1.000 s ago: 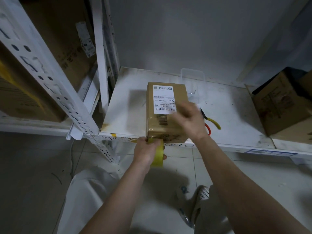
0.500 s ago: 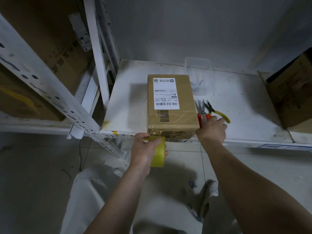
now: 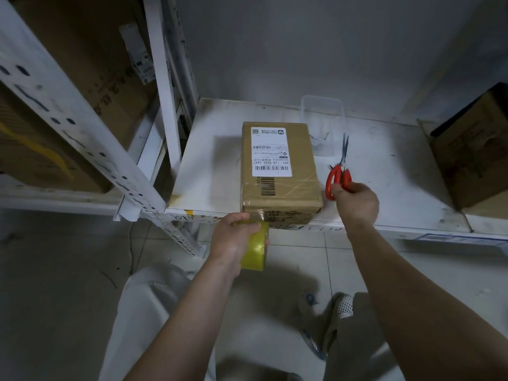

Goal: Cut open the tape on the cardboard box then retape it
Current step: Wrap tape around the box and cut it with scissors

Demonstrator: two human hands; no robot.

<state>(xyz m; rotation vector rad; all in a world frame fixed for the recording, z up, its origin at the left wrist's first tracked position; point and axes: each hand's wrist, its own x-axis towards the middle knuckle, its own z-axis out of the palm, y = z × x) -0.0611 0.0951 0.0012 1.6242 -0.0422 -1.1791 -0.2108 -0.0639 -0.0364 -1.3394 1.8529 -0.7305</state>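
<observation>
a cardboard box (image 3: 280,171), sealed and bearing a white shipping label (image 3: 270,152) on its top, is seen standing at the front edge of a white shelf (image 3: 384,193), its near face flush with that edge. a roll of yellowish tape (image 3: 255,251) is gripped in the left hand (image 3: 233,237), fingers curled round it, just below the shelf's front edge; a strip of clear tape is drawn from the roll up onto the box's near face at its left corner. a pair of red-handled scissors (image 3: 339,171) is held in the right hand (image 3: 354,202), fingers closed about the handles, just beside the box's right side near the front edge; the blades are pointed away toward the back of the shelf and appear closed. a clear plastic container (image 3: 324,125) is set toward the back of the shelf, behind the box's right corner, with a small bent metal piece visible through it. a second, larger carton (image 3: 472,149) is placed at the right end of the shelf. white perforated uprights (image 3: 82,133) of the racking are seen at the left, with more cartons stored behind them. below, a tiled floor, pale trousers and a mesh shoe are visible.
</observation>
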